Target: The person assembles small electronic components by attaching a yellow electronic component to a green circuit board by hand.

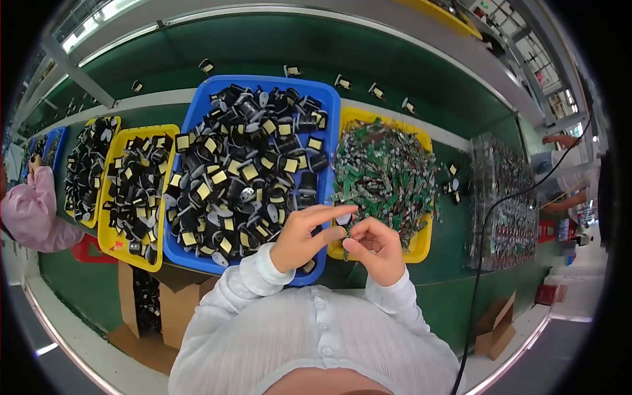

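Both my hands meet over the near left corner of the yellow tray of green circuit boards (pixel 378 164). My left hand (pixel 299 237) has its index finger stretched out and its thumb bent in toward the right fingertips. Between the hands shows a small pale grey piece (pixel 343 220), partly covered by the fingers. My right hand (pixel 376 249) pinches a small green circuit board (pixel 347 234) between thumb and fingertips. What exactly the left fingers grip is hidden.
A blue tray (pixel 263 81) heaped with black cylindrical parts stands left of the boards. Yellow trays (pixel 155 249) of similar parts lie farther left. Stacked clear trays (pixel 500 204) stand right, with a black cable (pixel 484 243) hanging before them. A co-worker's pink sleeve (pixel 45 187) is far left.
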Demonstrator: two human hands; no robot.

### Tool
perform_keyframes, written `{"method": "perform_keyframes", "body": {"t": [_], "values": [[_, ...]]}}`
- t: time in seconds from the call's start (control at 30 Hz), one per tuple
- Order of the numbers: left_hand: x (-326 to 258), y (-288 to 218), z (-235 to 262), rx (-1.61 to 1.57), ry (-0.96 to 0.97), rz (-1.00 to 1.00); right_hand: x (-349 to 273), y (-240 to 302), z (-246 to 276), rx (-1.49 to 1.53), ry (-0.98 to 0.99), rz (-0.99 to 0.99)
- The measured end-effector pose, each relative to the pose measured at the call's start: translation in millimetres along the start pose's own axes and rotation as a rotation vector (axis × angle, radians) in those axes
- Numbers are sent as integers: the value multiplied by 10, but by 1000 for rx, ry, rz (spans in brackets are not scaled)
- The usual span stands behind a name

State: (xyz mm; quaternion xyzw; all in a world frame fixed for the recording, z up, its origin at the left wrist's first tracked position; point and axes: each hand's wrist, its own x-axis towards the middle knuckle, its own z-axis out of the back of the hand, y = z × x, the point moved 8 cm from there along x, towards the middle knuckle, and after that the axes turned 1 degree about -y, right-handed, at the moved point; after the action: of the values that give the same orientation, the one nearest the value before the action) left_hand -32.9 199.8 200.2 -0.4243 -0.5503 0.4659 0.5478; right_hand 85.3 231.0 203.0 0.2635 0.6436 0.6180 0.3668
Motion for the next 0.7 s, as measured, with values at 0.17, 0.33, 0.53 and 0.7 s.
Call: {"method": "perform_keyframes", "body": {"t": [0.17,0.33,0.53,0.7], "values": [[7,-45,71,139,-84,-176,210,385,315,-483,165,124],[-13,47,362,108,-332,-103,1363,701,1826,-943,-250,380],[-105,-86,531,362,-582,-227,2625,-54,3184,-1349,-434,397],[-197,-81,618,647,-726,-260,2951,-561,3276,-1493,-406,97]]}}
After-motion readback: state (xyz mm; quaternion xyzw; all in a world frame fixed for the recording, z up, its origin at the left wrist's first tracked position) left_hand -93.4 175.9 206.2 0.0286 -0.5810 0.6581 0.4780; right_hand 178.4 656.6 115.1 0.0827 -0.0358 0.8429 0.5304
